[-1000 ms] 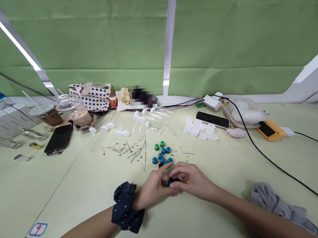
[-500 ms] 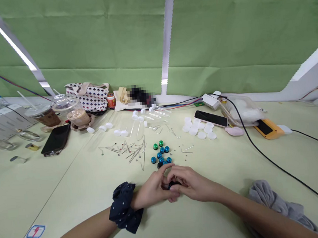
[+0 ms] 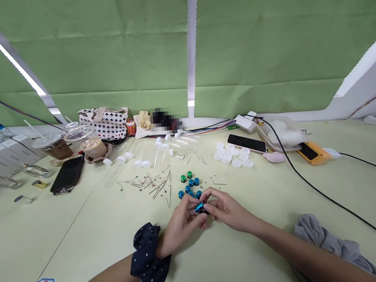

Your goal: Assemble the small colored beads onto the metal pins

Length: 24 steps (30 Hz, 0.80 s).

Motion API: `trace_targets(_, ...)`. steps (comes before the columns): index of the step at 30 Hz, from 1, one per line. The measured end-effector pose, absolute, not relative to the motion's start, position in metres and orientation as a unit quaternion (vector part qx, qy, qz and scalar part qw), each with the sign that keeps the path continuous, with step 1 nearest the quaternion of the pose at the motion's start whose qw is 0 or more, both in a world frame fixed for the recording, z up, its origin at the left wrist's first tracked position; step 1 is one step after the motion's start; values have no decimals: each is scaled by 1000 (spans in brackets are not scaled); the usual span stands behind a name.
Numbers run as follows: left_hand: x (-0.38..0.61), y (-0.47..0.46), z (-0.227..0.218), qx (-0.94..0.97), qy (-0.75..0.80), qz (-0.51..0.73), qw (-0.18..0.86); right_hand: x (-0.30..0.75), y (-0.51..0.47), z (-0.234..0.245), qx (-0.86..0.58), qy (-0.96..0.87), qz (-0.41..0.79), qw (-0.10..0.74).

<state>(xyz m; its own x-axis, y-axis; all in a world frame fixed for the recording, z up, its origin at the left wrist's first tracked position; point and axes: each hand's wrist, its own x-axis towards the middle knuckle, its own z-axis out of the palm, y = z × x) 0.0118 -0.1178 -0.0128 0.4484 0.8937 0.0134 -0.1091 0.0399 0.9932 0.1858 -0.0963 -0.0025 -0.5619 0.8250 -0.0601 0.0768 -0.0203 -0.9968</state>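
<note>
Between the fingertips of both hands is a small blue-and-black cylindrical part (image 3: 199, 207), partly hidden by the fingers. My left hand (image 3: 183, 219) supports it from the left, fingers curled round it. From the right, my right hand (image 3: 224, 210) pinches it between thumb and fingers. Just beyond the hands stand several similar blue round parts (image 3: 188, 188) and two green ones (image 3: 190, 174). Thin bent metal hex keys (image 3: 160, 184) are strewn to the left of them. A few short metal pins and tiny bits (image 3: 222, 182) lie to the right.
Clear tubes with white caps (image 3: 147, 164) and white discs (image 3: 226, 157) lie farther back. Drink cups (image 3: 92, 147) and a black phone (image 3: 67, 174) are at left. Another phone (image 3: 246, 143), a yellow device (image 3: 314, 152) and a black cable (image 3: 297, 171) are at right.
My fingers have opened somewhat and shifted, so the part's blue side now shows where it looked dark and mostly covered. The camera view has tilted slightly.
</note>
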Motion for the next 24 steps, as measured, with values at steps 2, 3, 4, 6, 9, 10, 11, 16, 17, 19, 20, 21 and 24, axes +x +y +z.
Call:
trace_targets(2, 12, -119, -13, 582, 355, 401, 612, 185, -96, -3, -362, -615, 628, 309)
trace_targets(3, 12, -119, -13, 591, 358, 403, 600, 185, -95, -3, -362, -609, 633, 312)
trace_targets(4, 12, -118, -13, 601, 361, 404, 587, 185, -95, -3, -360, -603, 637, 316)
trace_targets(6, 10, -117, -14, 621, 371, 405, 559, 184, -95, -1, -356, -595, 645, 323)
trace_targets(9, 7, -117, -14, 646, 394, 395, 521, 184, -96, 0, -351, -585, 653, 329)
trace_targets(10, 7, -117, -15, 654, 399, 392, 509, 184, -96, 1, -349, -581, 656, 330)
trace_targets(11, 6, -117, -15, 663, 401, 389, 498, 183, -97, 1, -348, -577, 660, 332)
trace_targets(16, 5, -118, -17, 699, 415, 389, 433, 181, -99, 2, -347, -549, 682, 336)
trace_targets(17, 5, -118, -17, 702, 416, 392, 425, 181, -100, 2, -348, -545, 685, 336)
trace_targets(19, 4, -117, -18, 700, 412, 404, 421, 180, -100, 2, -352, -535, 689, 339)
trace_targets(20, 4, -117, -18, 695, 406, 412, 426, 180, -100, 2, -355, -530, 691, 342)
trace_targets(21, 4, -116, -18, 687, 400, 421, 436, 180, -100, 2, -357, -525, 692, 343)
trace_targets(24, 4, -115, -19, 651, 385, 440, 484, 181, -99, -1, -363, -513, 700, 340)
